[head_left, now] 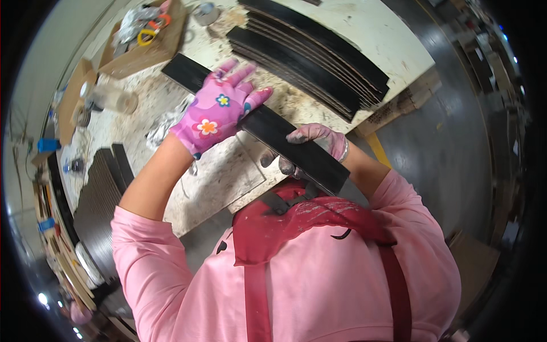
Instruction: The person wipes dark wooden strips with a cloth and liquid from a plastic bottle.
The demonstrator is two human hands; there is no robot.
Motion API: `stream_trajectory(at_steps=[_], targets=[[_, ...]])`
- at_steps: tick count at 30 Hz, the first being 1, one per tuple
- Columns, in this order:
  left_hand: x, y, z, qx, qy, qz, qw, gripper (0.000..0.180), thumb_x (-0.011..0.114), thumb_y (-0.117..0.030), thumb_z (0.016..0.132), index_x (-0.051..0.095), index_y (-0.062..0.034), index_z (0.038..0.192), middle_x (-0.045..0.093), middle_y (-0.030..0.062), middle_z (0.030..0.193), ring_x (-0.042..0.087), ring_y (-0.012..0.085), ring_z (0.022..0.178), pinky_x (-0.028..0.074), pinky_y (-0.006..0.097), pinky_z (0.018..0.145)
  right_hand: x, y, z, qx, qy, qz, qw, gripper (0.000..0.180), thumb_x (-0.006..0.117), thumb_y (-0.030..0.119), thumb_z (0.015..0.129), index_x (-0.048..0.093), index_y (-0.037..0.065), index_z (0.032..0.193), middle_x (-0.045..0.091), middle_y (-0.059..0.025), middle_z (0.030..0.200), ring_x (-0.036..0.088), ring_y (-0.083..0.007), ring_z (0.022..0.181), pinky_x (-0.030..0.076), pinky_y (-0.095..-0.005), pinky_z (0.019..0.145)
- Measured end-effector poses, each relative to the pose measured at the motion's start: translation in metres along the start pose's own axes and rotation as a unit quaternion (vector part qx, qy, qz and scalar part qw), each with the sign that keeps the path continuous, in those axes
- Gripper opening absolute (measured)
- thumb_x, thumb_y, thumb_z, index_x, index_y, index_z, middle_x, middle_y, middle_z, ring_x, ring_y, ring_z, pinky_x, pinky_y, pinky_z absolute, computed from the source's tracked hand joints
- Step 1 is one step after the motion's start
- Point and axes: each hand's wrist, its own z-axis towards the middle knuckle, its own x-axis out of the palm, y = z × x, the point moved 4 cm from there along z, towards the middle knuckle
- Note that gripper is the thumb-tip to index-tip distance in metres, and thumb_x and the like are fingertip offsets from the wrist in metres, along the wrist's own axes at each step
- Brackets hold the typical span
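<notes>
A long black flat strip point(276, 137) lies slantwise across the middle, from far left to near right. My right hand point(319, 139), in a pale, smudged glove, grips it near its close end, thumb on top and fingertips showing along the lower edge. Across the strip's upper face rests my left hand point(219, 108), in a pink flowered glove, its fingers stretched out and spread. Whatever lies under that palm is hidden. Several similar black strips point(307, 62) are stacked beyond my hands on the worktable point(219, 182).
An open cardboard box point(137, 62) with orange- and yellow-handled scissors point(149, 34) stands far left. Nearer are a clear jar point(111, 97) and crumpled foil-like material point(165, 125). More dark strips point(102, 194) stand at the left. The table's right edge borders grey floor point(427, 148).
</notes>
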Motion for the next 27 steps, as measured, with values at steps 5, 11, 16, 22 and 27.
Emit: stream_trajectory(at_steps=[5,11,16,22,27], targets=[[0.037,0.026,0.059,0.039,-0.011,-0.063,0.997,0.069,0.079,-0.024,0.059,0.054,-0.0082,0.122,0.057,0.0142,0.106,0.053,0.0357,0.107,0.042,0.045,0.097,-0.017,0.008,-0.076,-0.211,0.046,0.011,0.976,0.103,0.063,0.068,0.076,0.03,-0.003,0.143,0.042,-0.0286,0.136,0.052,-0.0408,0.113,0.049,-0.0531,0.091],[0.079,0.078,0.087,-0.009,0.0,-0.001,1.0,0.077,0.082,-0.042,0.062,0.055,-0.0126,0.127,0.056,0.0141,0.108,0.053,0.0336,0.107,0.044,0.044,0.09,-0.078,-0.019,-0.155,-0.35,-0.007,-0.138,0.926,0.108,0.059,0.081,0.068,0.043,-0.004,0.134,0.051,-0.0281,0.129,0.059,-0.0382,0.11,0.057,-0.0491,0.081],[0.12,0.074,0.126,0.016,0.072,0.079,0.994,0.08,0.082,-0.042,0.063,0.051,-0.0139,0.132,0.053,0.0123,0.114,0.049,0.0328,0.114,0.041,0.046,0.094,-0.089,-0.015,-0.147,-0.386,0.026,-0.152,0.909,0.099,0.061,0.072,0.075,0.042,-0.004,0.135,0.049,-0.0271,0.133,0.058,-0.0369,0.113,0.055,-0.0465,0.084],[0.114,0.05,0.144,-0.032,0.003,0.039,0.999,0.08,0.081,-0.043,0.062,0.053,-0.0125,0.13,0.058,0.0139,0.112,0.055,0.0345,0.106,0.046,0.045,0.09,-0.087,-0.002,-0.149,-0.418,-0.058,-0.076,0.903,0.065,0.047,0.043,0.097,0.034,-0.002,0.142,0.044,-0.0237,0.141,0.052,-0.0359,0.12,0.051,-0.0462,0.09],[0.111,0.045,0.144,-0.096,-0.043,-0.004,0.994,0.073,0.081,-0.034,0.065,0.054,-0.0111,0.129,0.058,0.0128,0.113,0.058,0.0337,0.1,0.051,0.043,0.081,-0.074,0.008,-0.129,-0.398,-0.03,-0.091,0.912,0.058,0.038,0.036,0.102,0.025,0.002,0.147,0.041,-0.0233,0.143,0.051,-0.0352,0.123,0.05,-0.0471,0.093]])
